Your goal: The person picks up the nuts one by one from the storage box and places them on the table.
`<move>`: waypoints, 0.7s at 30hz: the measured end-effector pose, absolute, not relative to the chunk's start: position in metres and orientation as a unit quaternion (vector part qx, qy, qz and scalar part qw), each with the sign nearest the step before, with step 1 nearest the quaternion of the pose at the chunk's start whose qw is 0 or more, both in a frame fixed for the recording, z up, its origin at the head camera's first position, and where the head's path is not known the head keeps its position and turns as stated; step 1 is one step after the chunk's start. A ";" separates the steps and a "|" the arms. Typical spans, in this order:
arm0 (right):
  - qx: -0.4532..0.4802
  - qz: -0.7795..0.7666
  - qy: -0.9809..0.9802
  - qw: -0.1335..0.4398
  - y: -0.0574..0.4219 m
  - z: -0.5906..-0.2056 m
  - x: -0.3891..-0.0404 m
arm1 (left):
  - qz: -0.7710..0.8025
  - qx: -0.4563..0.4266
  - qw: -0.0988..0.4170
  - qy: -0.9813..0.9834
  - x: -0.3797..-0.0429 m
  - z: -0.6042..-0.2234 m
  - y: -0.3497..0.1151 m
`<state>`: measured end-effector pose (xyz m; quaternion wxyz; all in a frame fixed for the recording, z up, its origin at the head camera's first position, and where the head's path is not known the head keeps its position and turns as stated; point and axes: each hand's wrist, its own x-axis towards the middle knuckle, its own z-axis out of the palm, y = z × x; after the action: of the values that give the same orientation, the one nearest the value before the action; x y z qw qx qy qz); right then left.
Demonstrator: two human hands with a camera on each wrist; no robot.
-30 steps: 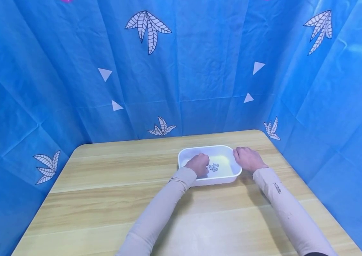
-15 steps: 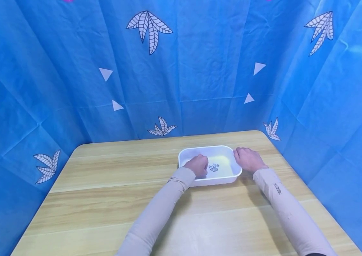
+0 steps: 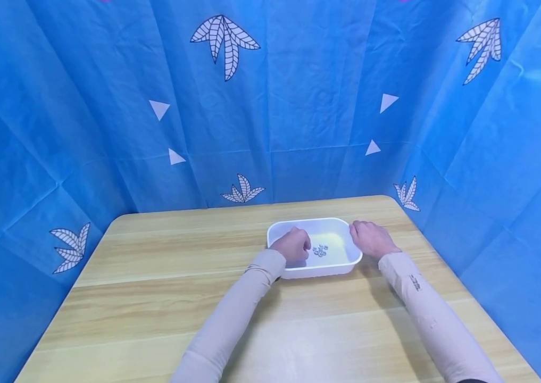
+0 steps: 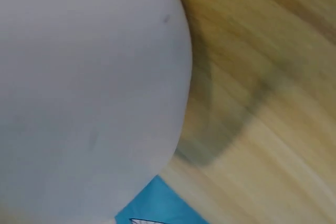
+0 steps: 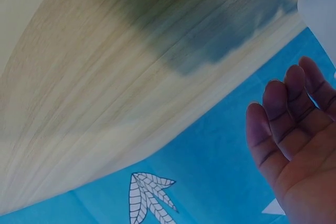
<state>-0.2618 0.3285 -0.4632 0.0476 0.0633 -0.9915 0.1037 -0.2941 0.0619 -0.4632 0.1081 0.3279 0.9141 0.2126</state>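
A white rectangular tray [image 3: 313, 271] stands on the table, with several small grey ring-like pieces [image 3: 320, 250] in a cluster on its floor. My left hand [image 3: 290, 246] is inside the tray at its left end, fingers bent, just left of that cluster. Whether anything is between its fingertips is hidden. At the tray's right end, my right hand [image 3: 374, 238] holds the rim. The right wrist view shows its fingers [image 5: 283, 124] slightly bent beside a white edge, the thumb out of frame. In the left wrist view a blurred pale surface [image 4: 94, 77] fills the left, the hand unseen.
The light wood table [image 3: 179, 287] extends left and in front of the tray. A blue curtain [image 3: 308, 106] with printed leaves and triangles hangs behind it and at both sides. The table's right edge lies a short way past my right hand.
My left hand has drawn slightly left inside the tray, away from the small grey pieces. The right hand stays at the tray's right rim, and the tray has hardly moved.
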 end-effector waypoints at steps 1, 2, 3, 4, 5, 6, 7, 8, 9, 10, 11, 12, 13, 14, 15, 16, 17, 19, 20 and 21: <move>0.062 0.103 -0.992 0.048 0.328 -0.463 -0.262 | 0.224 0.328 0.110 0.911 -0.294 -0.462 0.061; 0.064 0.102 -0.992 0.048 0.328 -0.463 -0.261 | 0.235 0.329 0.112 0.908 -0.294 -0.462 0.059; 0.066 0.101 -0.992 0.049 0.328 -0.464 -0.261 | 0.244 0.332 0.113 0.904 -0.295 -0.461 0.058; 0.067 0.100 -0.991 0.051 0.328 -0.464 -0.261 | 0.254 0.335 0.113 0.900 -0.295 -0.461 0.056; 0.068 0.099 -0.991 0.052 0.329 -0.464 -0.261 | 0.261 0.338 0.113 0.897 -0.296 -0.459 0.055; 0.069 0.098 -0.991 0.052 0.329 -0.463 -0.261 | 0.268 0.340 0.115 0.894 -0.296 -0.459 0.054; 0.070 0.097 -0.991 0.053 0.329 -0.463 -0.262 | 0.273 0.344 0.114 0.891 -0.297 -0.459 0.053; 0.071 0.097 -0.991 0.052 0.329 -0.463 -0.262 | 0.277 0.348 0.114 0.888 -0.297 -0.458 0.052; 0.071 0.098 -0.991 0.052 0.329 -0.463 -0.262 | 0.284 0.351 0.114 0.885 -0.297 -0.458 0.051; 0.071 0.098 -0.991 0.051 0.329 -0.463 -0.262 | 0.291 0.353 0.113 0.882 -0.297 -0.457 0.050; 0.071 0.098 -0.991 0.050 0.330 -0.463 -0.262 | 0.298 0.353 0.114 0.879 -0.297 -0.456 0.049; 0.070 0.098 -0.991 0.049 0.330 -0.464 -0.262 | 0.306 0.353 0.114 0.877 -0.296 -0.455 0.048; 0.070 0.098 -0.992 0.048 0.330 -0.464 -0.262 | 0.312 0.354 0.111 0.875 -0.295 -0.454 0.048; 0.071 0.098 -0.992 0.048 0.330 -0.464 -0.262 | 0.318 0.355 0.109 0.873 -0.294 -0.453 0.047; 0.072 0.099 -0.991 0.048 0.329 -0.465 -0.262 | 0.324 0.355 0.106 0.871 -0.294 -0.452 0.046; 0.071 0.099 -0.991 0.048 0.329 -0.465 -0.262 | 0.328 0.355 0.104 0.869 -0.293 -0.451 0.046; 0.070 0.100 -0.991 0.049 0.329 -0.465 -0.262 | 0.332 0.355 0.103 0.868 -0.293 -0.451 0.045; 0.070 0.101 -0.991 0.049 0.328 -0.464 -0.261 | 0.339 0.356 0.099 0.865 -0.291 -0.449 0.044; 0.070 0.102 -0.991 0.050 0.328 -0.464 -0.260 | 0.343 0.356 0.099 0.864 -0.291 -0.449 0.043; 0.069 0.103 -0.991 0.050 0.328 -0.464 -0.260 | 0.349 0.355 0.099 0.862 -0.290 -0.448 0.043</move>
<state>-0.2600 0.3276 -0.4641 0.0503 0.0686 -0.9911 0.1026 -0.2902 0.0427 -0.4478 0.0990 0.3550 0.8616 0.3490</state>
